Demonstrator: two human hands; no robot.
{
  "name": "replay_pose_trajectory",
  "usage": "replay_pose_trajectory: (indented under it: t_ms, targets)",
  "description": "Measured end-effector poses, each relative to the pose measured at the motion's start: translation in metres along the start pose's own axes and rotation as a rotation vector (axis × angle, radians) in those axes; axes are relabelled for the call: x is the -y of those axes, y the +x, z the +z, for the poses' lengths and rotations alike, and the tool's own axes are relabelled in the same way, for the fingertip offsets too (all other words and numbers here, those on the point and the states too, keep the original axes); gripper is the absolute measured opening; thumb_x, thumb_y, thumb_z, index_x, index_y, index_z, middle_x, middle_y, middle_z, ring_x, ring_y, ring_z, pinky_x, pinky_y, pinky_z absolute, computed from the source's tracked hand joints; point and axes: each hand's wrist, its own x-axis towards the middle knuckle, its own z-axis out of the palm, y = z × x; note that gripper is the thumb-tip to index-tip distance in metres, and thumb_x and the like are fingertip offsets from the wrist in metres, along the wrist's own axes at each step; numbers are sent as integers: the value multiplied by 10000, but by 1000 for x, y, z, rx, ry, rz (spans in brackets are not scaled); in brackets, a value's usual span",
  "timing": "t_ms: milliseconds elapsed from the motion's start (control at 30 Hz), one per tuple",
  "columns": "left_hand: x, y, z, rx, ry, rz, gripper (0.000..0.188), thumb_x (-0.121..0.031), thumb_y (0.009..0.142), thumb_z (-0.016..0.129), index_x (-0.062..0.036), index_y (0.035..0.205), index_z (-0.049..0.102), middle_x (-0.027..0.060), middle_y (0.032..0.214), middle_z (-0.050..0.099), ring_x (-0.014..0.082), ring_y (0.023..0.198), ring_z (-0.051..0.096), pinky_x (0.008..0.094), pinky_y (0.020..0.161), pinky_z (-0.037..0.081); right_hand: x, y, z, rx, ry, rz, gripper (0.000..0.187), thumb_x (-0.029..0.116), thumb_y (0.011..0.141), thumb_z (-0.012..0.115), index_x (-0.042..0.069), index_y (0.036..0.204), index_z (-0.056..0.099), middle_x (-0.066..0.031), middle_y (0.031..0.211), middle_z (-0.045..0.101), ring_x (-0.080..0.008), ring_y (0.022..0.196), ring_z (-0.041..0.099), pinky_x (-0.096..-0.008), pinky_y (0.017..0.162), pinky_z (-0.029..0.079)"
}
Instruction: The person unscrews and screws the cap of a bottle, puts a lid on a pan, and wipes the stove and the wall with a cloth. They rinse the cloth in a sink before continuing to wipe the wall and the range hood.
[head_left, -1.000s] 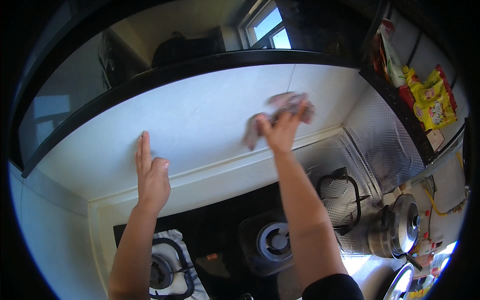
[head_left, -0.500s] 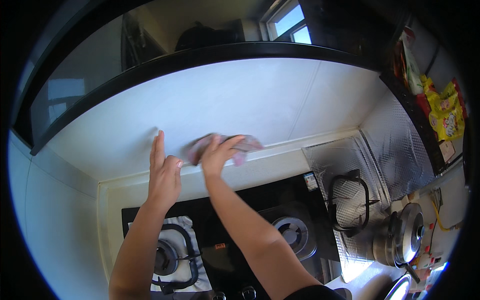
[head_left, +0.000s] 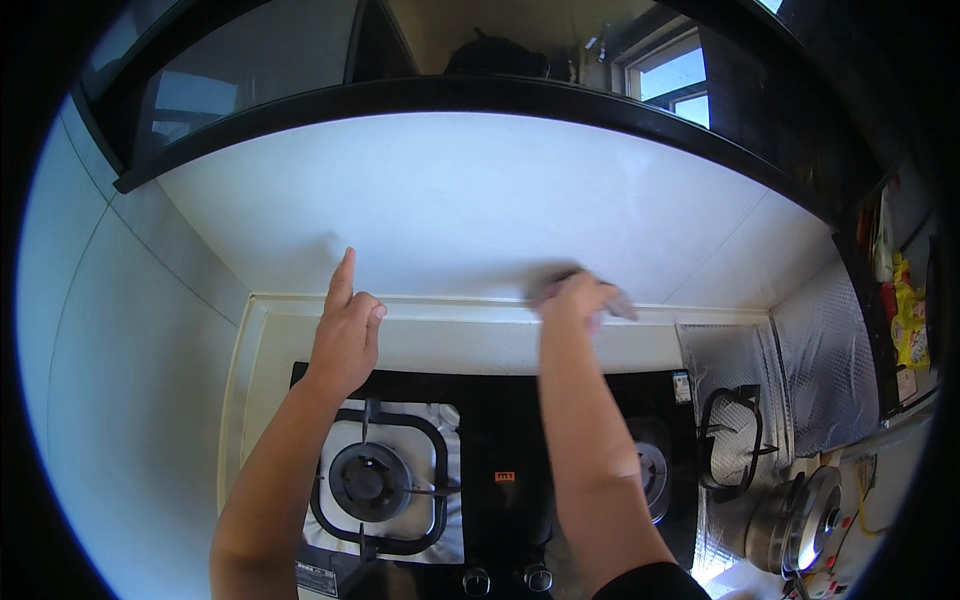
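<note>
Cloth, greyish pink, blurred, is against the far white wall, right of centre, by the pale strip at its foot. Right hand covers it; blur hides the fingers, cannot tell if clamped or merely pressing. Left hand, at left, points its index finger, apart from the curled others, toward the same wall. Nearer: black gas hob. Right of it, loose pan support on silver foil; lidded pot nearer.

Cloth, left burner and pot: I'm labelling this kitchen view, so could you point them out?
Cloth [head_left: 622, 306]: head view, on its blurred right end.
Left burner [head_left: 370, 482]: head view, on its round centre.
Pot [head_left: 766, 528]: head view, on its metal side.
</note>
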Motion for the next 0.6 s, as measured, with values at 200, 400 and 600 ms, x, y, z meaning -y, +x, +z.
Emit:
replay_pose_trajectory:
  t_ms: [200,400,600]
  targets:
    - [20,5,4,-19,-72,42,108,-47,883,540,16,800,515,308,1449,232,456,1300,328,450,1035,342,-84,-149,30,422,-325,338,281,-26,840,462,1,1099,566,-143,1092,609,-248,981,599,-296,792,467]
    - [27,18,-14,-34,13,147,151,-86,923,504,2,800,507,273,1484,189,425,1348,271,426,1055,321,15,-157,32,546,-625,-1217,642,-86,819,479,50,1425,316,-175,1267,473,-318,1129,474,-381,1023,350]
    - [33,19,-10,-46,-61,181,101,-4,849,569,16,769,511,301,1458,209,446,1325,289,473,1065,308,25,-88,60,126,-1003,-2003,533,-19,846,528,101,1357,436,-198,1361,388,-336,1260,362,-491,1046,296]
